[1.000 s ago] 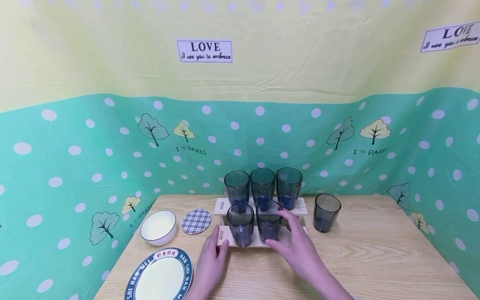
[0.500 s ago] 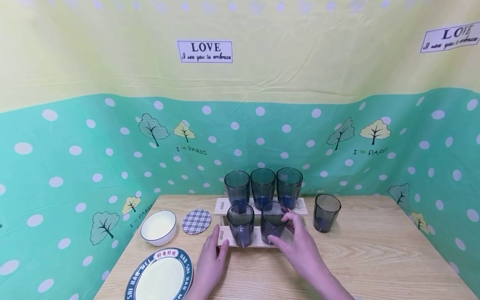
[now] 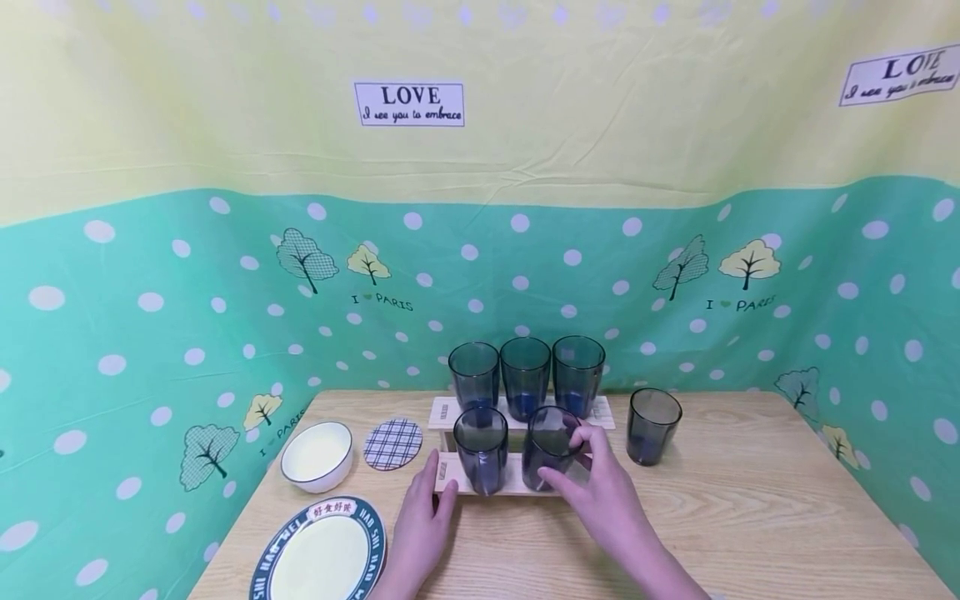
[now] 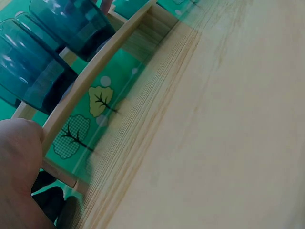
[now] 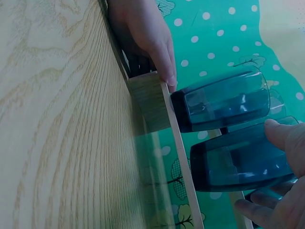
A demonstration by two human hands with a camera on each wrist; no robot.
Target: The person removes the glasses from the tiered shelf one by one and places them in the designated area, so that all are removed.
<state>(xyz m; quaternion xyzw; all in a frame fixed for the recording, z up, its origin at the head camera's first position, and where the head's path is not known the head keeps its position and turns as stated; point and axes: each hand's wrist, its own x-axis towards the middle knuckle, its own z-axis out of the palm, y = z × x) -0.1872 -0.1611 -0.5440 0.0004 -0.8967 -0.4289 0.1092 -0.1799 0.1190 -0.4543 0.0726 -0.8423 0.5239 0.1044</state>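
Note:
In the head view, a two-tier wooden rack [image 3: 517, 477] carries smoky dark glass tumblers, three of them along its upper tier. My right hand [image 3: 603, 483] holds the right-hand tumbler [image 3: 549, 450] of the lower tier between thumb and fingers; the right wrist view shows that tumbler [image 5: 238, 160] upright with its base at the shelf. Just left of it stands another tumbler [image 3: 482, 450], with a gap between the two. My left hand [image 3: 425, 517] grips the rack's lower left end, its thumb on the shelf edge in the left wrist view [image 4: 19, 157].
One more tumbler [image 3: 654, 425] stands on the wooden table [image 3: 720, 500] right of the rack. To the left are a checked round coaster [image 3: 393, 443], a white bowl [image 3: 317, 454] and a green-rimmed plate [image 3: 322, 554]. A printed curtain [image 3: 517, 258] hangs behind the table.
My right hand has shifted the tumbler it holds to the right along the lower tier, widening the gap to the tumbler beside it. My left hand has stayed on the rack's end.

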